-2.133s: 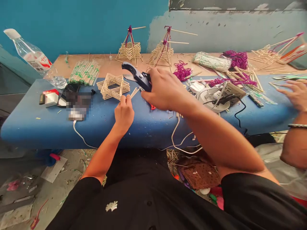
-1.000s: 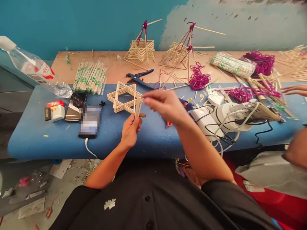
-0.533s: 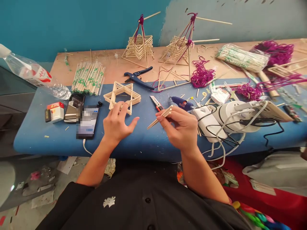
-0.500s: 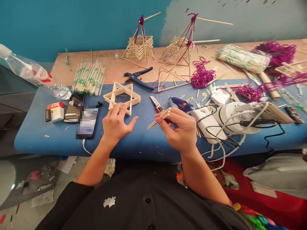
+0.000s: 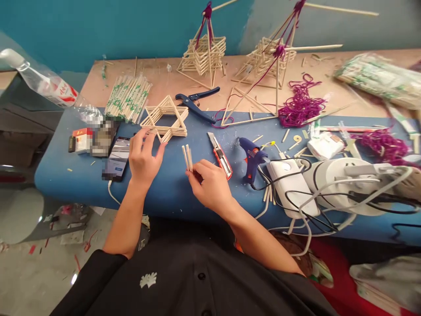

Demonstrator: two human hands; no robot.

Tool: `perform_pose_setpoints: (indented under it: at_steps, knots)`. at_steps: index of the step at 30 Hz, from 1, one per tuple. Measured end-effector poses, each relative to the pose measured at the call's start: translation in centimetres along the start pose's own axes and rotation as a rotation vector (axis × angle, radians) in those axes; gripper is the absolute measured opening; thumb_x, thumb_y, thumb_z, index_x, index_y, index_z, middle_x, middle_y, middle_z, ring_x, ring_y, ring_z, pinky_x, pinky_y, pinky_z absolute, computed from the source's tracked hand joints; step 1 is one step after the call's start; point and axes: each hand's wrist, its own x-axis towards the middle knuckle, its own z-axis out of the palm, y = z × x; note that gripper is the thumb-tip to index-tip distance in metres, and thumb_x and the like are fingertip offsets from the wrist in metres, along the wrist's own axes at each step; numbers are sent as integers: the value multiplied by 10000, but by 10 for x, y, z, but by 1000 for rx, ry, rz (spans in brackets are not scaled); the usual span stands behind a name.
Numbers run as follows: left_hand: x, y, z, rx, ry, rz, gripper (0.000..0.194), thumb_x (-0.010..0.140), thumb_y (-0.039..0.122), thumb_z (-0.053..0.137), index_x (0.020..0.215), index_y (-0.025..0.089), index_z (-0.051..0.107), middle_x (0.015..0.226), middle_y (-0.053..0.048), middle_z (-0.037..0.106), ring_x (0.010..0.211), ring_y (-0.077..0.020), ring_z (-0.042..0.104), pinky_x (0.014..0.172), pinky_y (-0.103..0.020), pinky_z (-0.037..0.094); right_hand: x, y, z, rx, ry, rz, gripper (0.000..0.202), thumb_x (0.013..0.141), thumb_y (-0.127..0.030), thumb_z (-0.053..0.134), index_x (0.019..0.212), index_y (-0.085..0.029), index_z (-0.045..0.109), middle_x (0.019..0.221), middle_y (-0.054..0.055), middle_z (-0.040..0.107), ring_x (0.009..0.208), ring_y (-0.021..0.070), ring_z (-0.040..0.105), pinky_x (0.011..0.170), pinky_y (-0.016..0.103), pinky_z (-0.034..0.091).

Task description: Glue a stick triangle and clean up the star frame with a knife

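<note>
Between the thumb and fingers of my right hand [image 5: 212, 182] stand a few thin wooden sticks [image 5: 187, 158], their ends pointing up and away from me. My left hand [image 5: 144, 153] has its fingers apart at the near left corner of a star-shaped frame of stacked sticks [image 5: 179, 131]; whether the fingertips touch it I cannot tell. To the right of my right hand lie a red utility knife [image 5: 221, 157], blade out, and a blue glue gun [image 5: 250, 158]. Dark blue cutters [image 5: 197, 103] rest behind the star.
Two stick-and-purple-cord structures [image 5: 205, 55] stand at the back. A bundle of wrapped chopsticks [image 5: 128, 98], a phone [image 5: 118, 156] and a tilted plastic bottle [image 5: 55, 87] are on the left. Purple cord [image 5: 301, 105], a white power strip [image 5: 292, 188] and tangled cables crowd the right.
My right hand has moved left, and the sticks in it have turned from slanting to nearly upright. My left hand has shifted to the star's left side. The view has turned slightly.
</note>
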Motion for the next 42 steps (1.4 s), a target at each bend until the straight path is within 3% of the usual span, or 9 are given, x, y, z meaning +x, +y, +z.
perform_pose_setpoints:
  at_steps: [5,9,13,16,21,25,30,34,42]
  knots:
    - [-39,21,-18,-223,-51,1,323,1116,383,532,1211,184,768,1145,-138,815,929,-228,774,790,-345,636,8,-3,3,63,-102,130,209,978,-316,682,783,-240,679,707,8,745,659,191,690,652,312,468]
    - [-61,25,-23,-241,-314,144,475,1072,481,609,1440,201,718,1455,-178,767,1282,-336,738,1110,-492,595,10,-6,2,15,-171,208,59,941,-263,710,890,-233,719,738,11,787,672,210,736,671,317,488]
    - [-64,19,-23,-158,-493,308,523,1066,487,634,1535,262,682,1671,-151,621,1486,-416,619,1241,-639,468,9,-5,0,-148,-116,232,441,949,-262,703,1383,-184,695,822,36,827,766,255,783,783,372,546]
    - [-63,12,-24,-133,-547,341,454,1096,416,598,1511,265,702,1647,-137,645,1522,-410,604,1295,-679,398,11,-1,0,-299,-43,169,383,973,-262,650,1337,-196,749,872,65,830,834,276,781,818,396,546]
    - [-63,-5,-30,-147,-502,396,447,1093,356,595,1515,251,698,1560,-117,722,1474,-369,666,1305,-614,420,16,4,3,-401,36,115,244,993,-259,635,1114,-232,845,936,84,809,797,246,731,761,382,519]
    - [-63,-14,-32,-158,-469,422,468,1071,253,568,1524,253,686,1550,-97,730,1468,-354,676,1307,-600,416,18,9,6,-419,71,93,234,977,-239,660,1096,-224,861,900,69,787,779,235,720,741,372,509]
    - [-63,-13,-31,-178,-457,449,500,1043,372,663,1521,223,675,1561,-122,720,1447,-395,682,1309,-625,396,14,13,6,-390,207,-1,186,968,-207,704,1073,-200,857,854,31,780,679,167,692,676,324,531]
    - [-63,-11,-29,-177,-420,433,479,1033,254,642,1510,240,679,1527,-103,748,1434,-372,694,1297,-602,413,3,10,-5,-361,313,-107,134,994,-189,703,1043,-184,827,830,18,775,632,135,678,656,299,561]
    - [-63,-15,-35,-213,-302,460,483,945,308,786,1397,159,705,1378,-163,819,1301,-386,778,1220,-571,541,-31,5,-11,-392,216,-335,89,956,-115,797,995,-194,813,856,36,771,763,173,613,726,328,552]
